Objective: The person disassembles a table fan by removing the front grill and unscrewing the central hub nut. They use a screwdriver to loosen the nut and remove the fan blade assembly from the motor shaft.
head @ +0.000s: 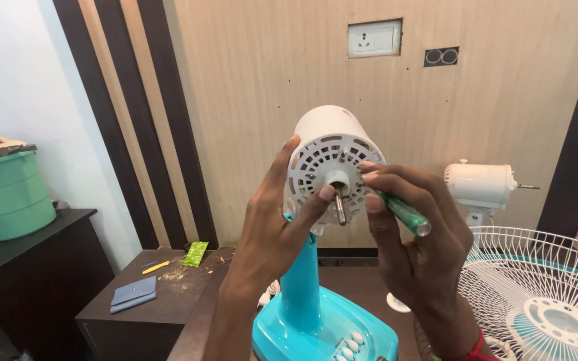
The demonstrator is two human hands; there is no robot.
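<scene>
A white fan motor housing (326, 144) with a vented front and a bare metal shaft (340, 208) sits on a turquoise stand (302, 281) with a turquoise base (322, 331). My left hand (272, 220) grips the housing's left side, thumb pressed near the shaft. My right hand (413, 241) holds a green-handled screwdriver (403, 214), its tip against the housing's front right of the shaft.
A second white fan motor (479, 185) stands behind at the right. A white wire fan guard (543, 301) lies at lower right. A green bucket (8, 194) sits on a dark cabinet (28, 247) at left. A low dark table (168, 294) carries a grey pouch (134, 294), a green packet and debris.
</scene>
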